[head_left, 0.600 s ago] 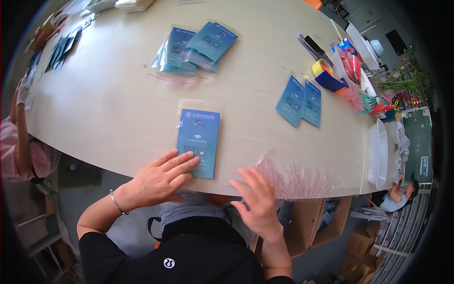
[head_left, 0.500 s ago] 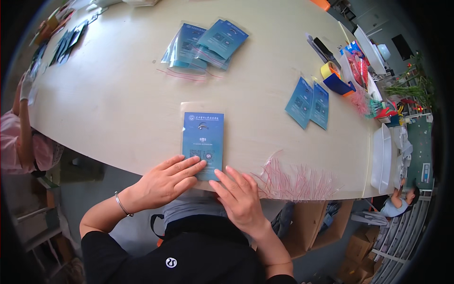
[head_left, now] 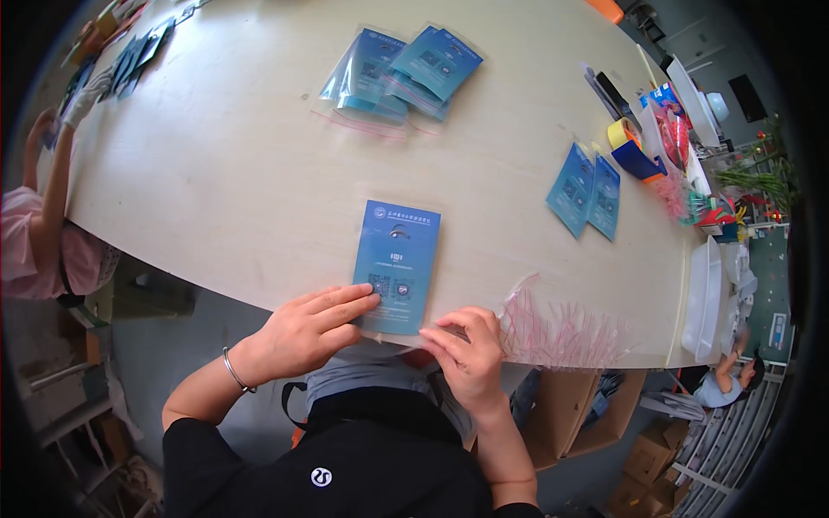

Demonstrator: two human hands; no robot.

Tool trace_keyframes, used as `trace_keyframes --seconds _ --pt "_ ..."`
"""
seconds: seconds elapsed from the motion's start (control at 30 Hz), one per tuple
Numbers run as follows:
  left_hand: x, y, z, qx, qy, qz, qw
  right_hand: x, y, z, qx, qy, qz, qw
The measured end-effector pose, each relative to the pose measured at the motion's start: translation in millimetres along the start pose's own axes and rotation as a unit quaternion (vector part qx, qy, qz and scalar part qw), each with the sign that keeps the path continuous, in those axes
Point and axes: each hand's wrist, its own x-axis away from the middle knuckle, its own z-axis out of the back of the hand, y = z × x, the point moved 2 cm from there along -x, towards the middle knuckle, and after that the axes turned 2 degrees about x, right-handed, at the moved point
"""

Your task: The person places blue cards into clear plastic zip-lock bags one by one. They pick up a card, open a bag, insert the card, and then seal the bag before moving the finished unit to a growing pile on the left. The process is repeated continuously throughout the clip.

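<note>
A blue printed card (head_left: 396, 259) with a hanging hole and square codes lies upright before me, at the table's near edge. A thin strip of clear plastic bag (head_left: 393, 343) shows below its lower edge. My left hand (head_left: 306, 326) lies over the card's lower left part, fingers stretched out and pressing down. At the lower right corner, my right hand (head_left: 466, 350) has thumb and forefinger pinched together on what looks like the bag's clear edge. The fingertips partly hide that spot.
Several bagged blue cards (head_left: 371, 76) lie in a pile farther off, and two blue cards (head_left: 570, 190) overlap at right. Clear bags with pink-red strips (head_left: 566, 328) spread by the near edge. A tape dispenser (head_left: 635, 151) and white tray (head_left: 704, 298) stand right. A co-worker's gloved hand (head_left: 85, 99) is far left.
My right hand has gone from stretched fingers to a pinch at the card's lower corner. The clear strip above the card no longer shows. The whole view has shifted slightly.
</note>
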Motion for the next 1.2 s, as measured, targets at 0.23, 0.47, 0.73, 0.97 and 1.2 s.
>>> trace_keyframes --seconds 0.23,0.47,0.73,0.97,1.2 --pt "1 2 5 0.054 0.056 0.084 0.993 -2 -11 0 0.062 -0.016 -0.053 0.997" --pt "-1 11 4 0.015 0.091 0.175 0.980 4 -24 -8 0.084 -0.005 -0.140 0.987" --pt "-8 17 3 0.004 0.091 0.222 0.971 0 -28 -11 0.109 0.003 -0.176 0.978" --pt "-2 22 -7 -0.019 0.150 0.204 0.967 -5 -34 -15 0.121 0.063 -0.127 0.982" --pt "2 10 5 -0.018 0.100 0.154 0.983 2 -34 -21 0.211 -0.014 0.071 0.975"
